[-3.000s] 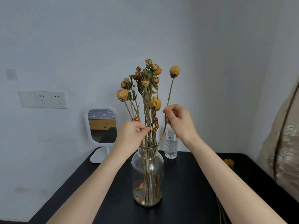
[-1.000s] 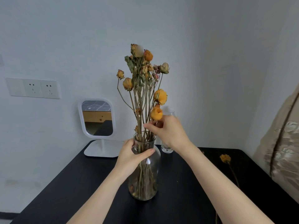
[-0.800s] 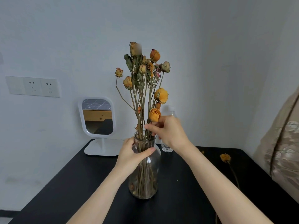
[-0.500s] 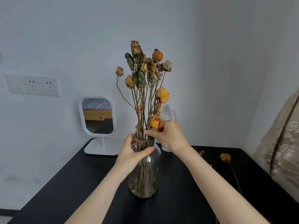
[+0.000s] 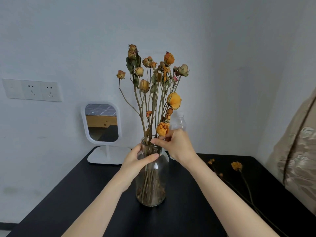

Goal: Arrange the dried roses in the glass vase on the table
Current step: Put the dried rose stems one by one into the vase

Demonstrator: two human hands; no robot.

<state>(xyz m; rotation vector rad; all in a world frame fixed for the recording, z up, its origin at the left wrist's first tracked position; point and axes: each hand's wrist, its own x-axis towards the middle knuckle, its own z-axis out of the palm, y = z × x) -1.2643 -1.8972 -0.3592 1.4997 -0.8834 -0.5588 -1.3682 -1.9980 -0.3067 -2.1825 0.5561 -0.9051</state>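
Orange-yellow dried roses [image 5: 173,100], clear glass vase [image 5: 153,185], black table [image 5: 85,194], white mirror [image 5: 100,124]

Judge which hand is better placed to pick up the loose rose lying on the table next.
Right, probably. The loose rose lies right of the glass vase, nearer the right hand, which only pinches the low orange rose by its stem. The left hand grips the vase neck, steadying it.

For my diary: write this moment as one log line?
left hand: grips clear glass vase neck | right hand: pinches low orange dried rose

Head-worn, facing forward-down, close to vase [image 5: 153,177]
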